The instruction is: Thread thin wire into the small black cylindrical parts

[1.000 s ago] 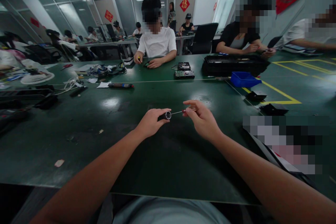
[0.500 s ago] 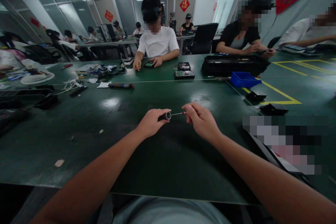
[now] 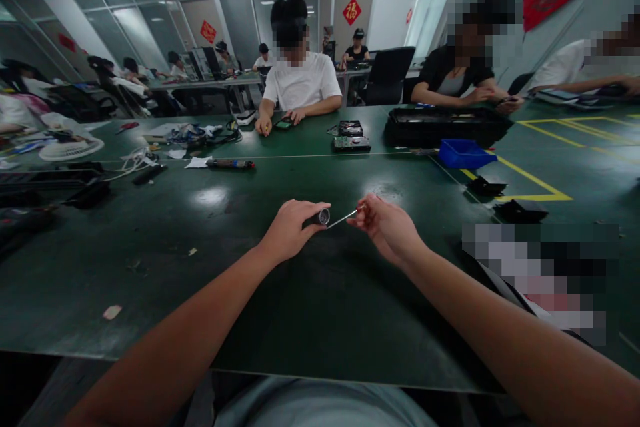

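Note:
My left hand [image 3: 290, 230] grips a small black cylindrical part [image 3: 323, 216] between thumb and fingers, its round, silver-rimmed end facing right. Opposite it, my right hand [image 3: 390, 227] is closed on a thin screwdriver with a red handle end and a metal shaft [image 3: 343, 218]. The shaft slants down to the left, and its tip is at the lower edge of the round end, by my left thumb. Whether the tip touches the part I cannot tell. Both hands are above the green table [image 3: 280, 307].
Beyond my hands lie a pen-like tool [image 3: 231, 164], circuard-bearing drives [image 3: 351, 143], a blue bin [image 3: 465, 154] and a long black housing [image 3: 447, 125]. Black pieces [image 3: 521, 210] lie at the right. A person in a white shirt [image 3: 303, 83] sits opposite.
The screwdriver has tilted, its tip now lower and its handle end higher. My right hand has turned with it. The black part has shifted slightly right and up in my left hand.

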`<act>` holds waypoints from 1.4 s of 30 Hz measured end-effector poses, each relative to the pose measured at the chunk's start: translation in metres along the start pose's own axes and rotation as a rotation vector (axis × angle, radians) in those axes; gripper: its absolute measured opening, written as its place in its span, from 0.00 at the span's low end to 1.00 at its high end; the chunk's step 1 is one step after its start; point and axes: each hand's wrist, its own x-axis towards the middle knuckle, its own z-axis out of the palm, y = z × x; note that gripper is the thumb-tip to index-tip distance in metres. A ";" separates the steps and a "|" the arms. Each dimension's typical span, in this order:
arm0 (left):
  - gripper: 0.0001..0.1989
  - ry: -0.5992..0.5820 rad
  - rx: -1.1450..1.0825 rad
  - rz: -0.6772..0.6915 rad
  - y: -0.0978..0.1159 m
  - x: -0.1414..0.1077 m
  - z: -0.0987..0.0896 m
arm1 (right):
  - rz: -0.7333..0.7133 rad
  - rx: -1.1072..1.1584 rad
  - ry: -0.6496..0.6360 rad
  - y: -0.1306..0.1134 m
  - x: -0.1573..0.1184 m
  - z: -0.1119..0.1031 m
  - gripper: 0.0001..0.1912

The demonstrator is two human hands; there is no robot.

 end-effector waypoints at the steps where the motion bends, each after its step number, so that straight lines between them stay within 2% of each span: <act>1: 0.20 -0.024 0.032 -0.008 -0.001 0.001 0.000 | 0.008 -0.026 0.013 0.001 0.001 -0.001 0.16; 4: 0.21 -0.088 0.081 -0.079 -0.005 0.001 0.002 | -0.023 -0.090 0.100 0.007 0.004 -0.003 0.16; 7: 0.21 -0.099 0.088 -0.100 -0.008 0.001 0.004 | -0.051 -0.086 0.127 0.010 0.007 -0.005 0.16; 11: 0.21 -0.101 0.094 -0.092 -0.005 0.000 0.003 | -0.110 -0.102 0.099 0.008 0.005 -0.004 0.16; 18: 0.20 -0.068 0.088 -0.077 -0.001 -0.001 0.001 | -0.241 -0.348 0.014 0.002 -0.004 0.001 0.14; 24: 0.20 -0.039 0.064 -0.080 -0.001 0.000 -0.001 | -0.219 -0.306 -0.026 0.002 -0.005 0.001 0.13; 29: 0.20 -0.042 0.064 -0.086 0.000 0.000 0.000 | -0.182 -0.280 0.028 0.003 -0.004 0.001 0.14; 34: 0.20 -0.035 0.057 -0.067 -0.001 -0.001 0.002 | -0.148 -0.270 0.002 0.006 -0.004 0.002 0.15; 38: 0.21 -0.046 0.063 -0.081 -0.002 -0.001 0.003 | -0.176 -0.326 0.019 0.005 -0.006 0.003 0.14; 42: 0.21 -0.059 0.058 -0.097 -0.003 0.000 0.003 | -0.239 -0.389 0.107 0.000 -0.008 0.002 0.13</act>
